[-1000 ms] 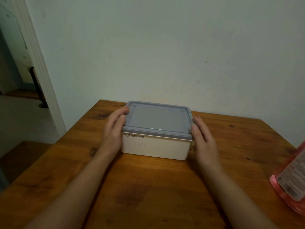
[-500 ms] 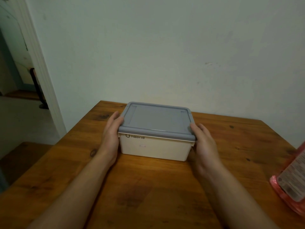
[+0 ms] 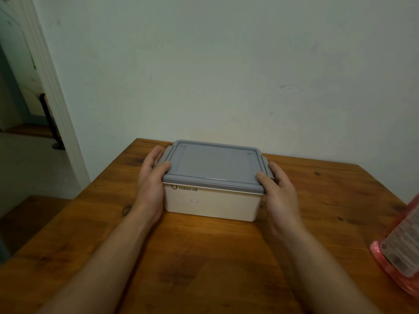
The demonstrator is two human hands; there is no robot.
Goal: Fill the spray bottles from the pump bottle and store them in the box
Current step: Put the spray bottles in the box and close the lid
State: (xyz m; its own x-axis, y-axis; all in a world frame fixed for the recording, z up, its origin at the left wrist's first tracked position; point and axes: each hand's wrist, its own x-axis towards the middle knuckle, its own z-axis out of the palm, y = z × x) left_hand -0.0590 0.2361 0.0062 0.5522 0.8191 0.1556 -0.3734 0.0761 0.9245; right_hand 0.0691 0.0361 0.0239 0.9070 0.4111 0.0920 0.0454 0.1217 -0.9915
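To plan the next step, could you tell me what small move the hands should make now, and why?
Probably lift the grey lid off the box: both side latches look swung outward, the left hand and right hand grip its ends with thumbs on top, and no spray bottles show on the table.

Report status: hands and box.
Left hand, right hand grip lid ends, thumbs on top. Box closed, on table. Pink bottle far right, untouched.

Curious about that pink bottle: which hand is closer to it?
Right. The right hand holds the box end nearest the pink bottle; the left hand holds the opposite end.
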